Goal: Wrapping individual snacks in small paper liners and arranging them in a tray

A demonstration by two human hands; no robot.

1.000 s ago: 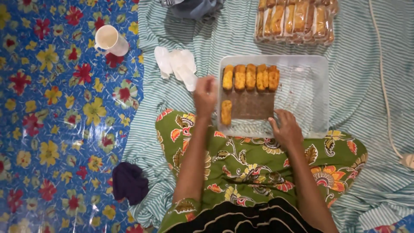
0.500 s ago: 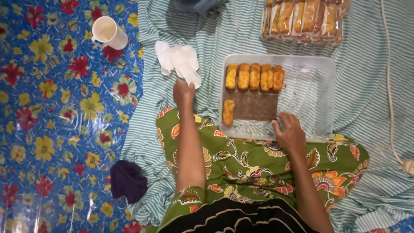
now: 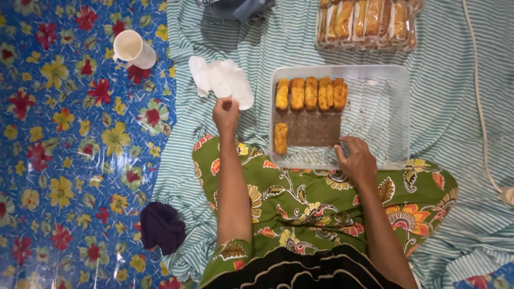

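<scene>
Head view, looking straight down. Hidden or cut off: the packet of biscuits [image 3: 368, 24] far beyond the right hand runs off the top edge, as does a grey-blue cloth [image 3: 238, 8] beyond the left hand; the white cord [image 3: 482, 123] to the right ends at a plug only half in frame. The fingertips of the left hand [image 3: 226, 115] are turned away from the camera, so whether they pinch the white plastic wrappers [image 3: 220, 80] or merely meet them cannot be told (the knuckles look loosely curled, not spread). Both forearms emerge from the bottom edge, over a lap covered in green floral fabric [image 3: 300, 198].

Pose: the left arm reaches straight forward, its hand at the near edge of the wrappers. The right hand [image 3: 357, 160] rests at the near rim of the clear plastic tray [image 3: 385, 107], fingers bent and pressed against the edge of a brown sheet [image 3: 313, 127] lining the tray's left part.

Materials and shapes: five golden, crumb-coated oblong pieces [image 3: 310, 93] lie side by side beyond the right hand, with a sixth piece [image 3: 280, 138] alone just left of it. The striped teal cloth [image 3: 444, 80] is rumpled; the glossy floral mat [image 3: 69, 160] to the left of the left hand bears a white mug [image 3: 133, 49] and a dark purple cloth [image 3: 160, 227].
</scene>
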